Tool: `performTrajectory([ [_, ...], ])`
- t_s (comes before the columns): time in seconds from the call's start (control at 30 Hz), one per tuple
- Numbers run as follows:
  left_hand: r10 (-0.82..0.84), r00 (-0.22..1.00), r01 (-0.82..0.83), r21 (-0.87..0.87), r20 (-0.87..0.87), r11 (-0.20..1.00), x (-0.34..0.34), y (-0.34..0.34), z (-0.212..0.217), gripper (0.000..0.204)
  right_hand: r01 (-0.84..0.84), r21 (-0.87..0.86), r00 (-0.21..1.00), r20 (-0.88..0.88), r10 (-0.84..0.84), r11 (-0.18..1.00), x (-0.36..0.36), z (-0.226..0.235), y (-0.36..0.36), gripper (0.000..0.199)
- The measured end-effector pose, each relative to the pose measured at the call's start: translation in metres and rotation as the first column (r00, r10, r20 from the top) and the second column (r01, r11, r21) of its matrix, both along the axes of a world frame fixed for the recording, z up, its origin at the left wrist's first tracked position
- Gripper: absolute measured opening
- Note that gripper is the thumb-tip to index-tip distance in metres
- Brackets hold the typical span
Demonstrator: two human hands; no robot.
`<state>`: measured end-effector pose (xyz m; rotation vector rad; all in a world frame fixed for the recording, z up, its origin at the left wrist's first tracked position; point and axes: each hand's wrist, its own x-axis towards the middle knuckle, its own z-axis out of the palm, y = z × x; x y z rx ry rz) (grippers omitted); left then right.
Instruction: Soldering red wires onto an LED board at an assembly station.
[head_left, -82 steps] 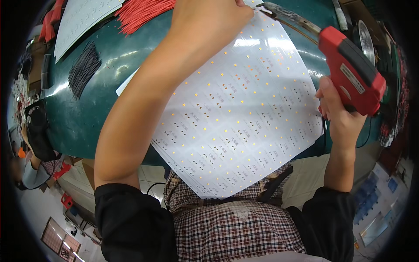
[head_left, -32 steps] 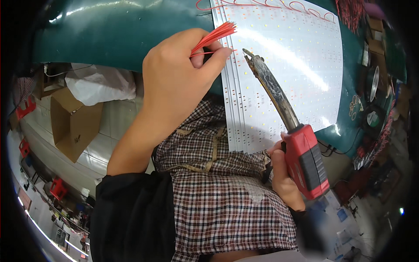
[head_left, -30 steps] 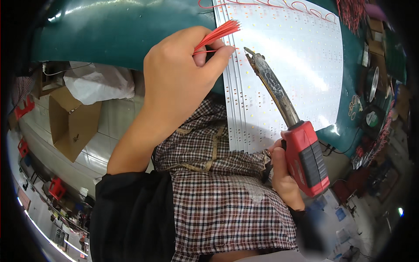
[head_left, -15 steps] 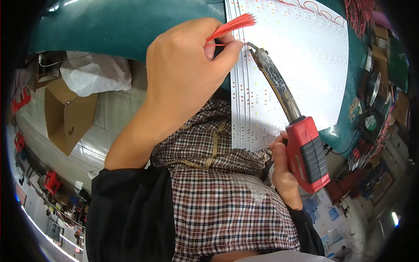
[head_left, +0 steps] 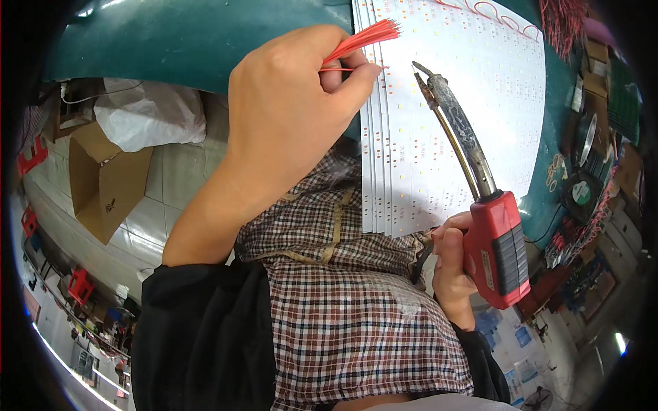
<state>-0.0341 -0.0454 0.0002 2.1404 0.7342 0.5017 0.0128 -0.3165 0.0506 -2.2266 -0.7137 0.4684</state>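
The stack of white sheets (head_left: 473, 130), dotted with small yellow and orange spots, lies under and to the right of the left hand's fingertips and beyond the right hand's fingers, its left edges fanned in narrow steps. The left hand (head_left: 284, 109) is closed: its curled fingers hold a bundle of red wires (head_left: 367, 38), whose ends spread out above the thumb, while the thumb presses on a single red wire (head_left: 332, 70), its end poking just past the thumb tip over the sheets. Whether that end touches the top sheet, I cannot tell. The right hand (head_left: 452, 274) has its fingers wrapped, partly hidden, around the red-and-black handle of a soldering iron (head_left: 499, 253). The iron's tip points up and leftward, near the left fingertips but apart from the wire end. Beyond those fingertips, looped red wires (head_left: 483, 8) line the stack's far edge; the green table (head_left: 171, 41) stretches to their left.
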Motion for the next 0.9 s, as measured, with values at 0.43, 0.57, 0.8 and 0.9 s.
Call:
performTrajectory([
  [0.43, 0.163, 0.960, -0.003, -0.577, 0.226, 0.817, -0.007, 0.035, 0.041, 0.014, 0.164, 0.175, 0.986, -0.010, -0.164, 0.971, 0.003, -0.006, 0.001, 0.030],
  [0.57, 0.151, 0.955, 0.013, -0.542, 0.257, 0.841, 0.016, 0.013, 0.045, 0.012, 0.156, 0.136, 0.988, -0.016, -0.155, 0.978, 0.003, -0.005, 0.000, 0.030],
  [0.8, -0.176, 0.984, 0.168, -0.169, -0.030, 0.971, 0.027, 0.019, 0.047, 0.017, 0.156, 0.096, 0.984, -0.098, -0.147, 0.983, 0.002, -0.003, -0.001, 0.028],
  [0.9, -0.162, 0.986, 0.155, -0.110, -0.051, 0.982, 0.028, 0.008, 0.035, 0.020, 0.164, 0.083, 0.978, -0.144, -0.151, 0.983, 0.000, -0.002, 0.003, 0.026],
])
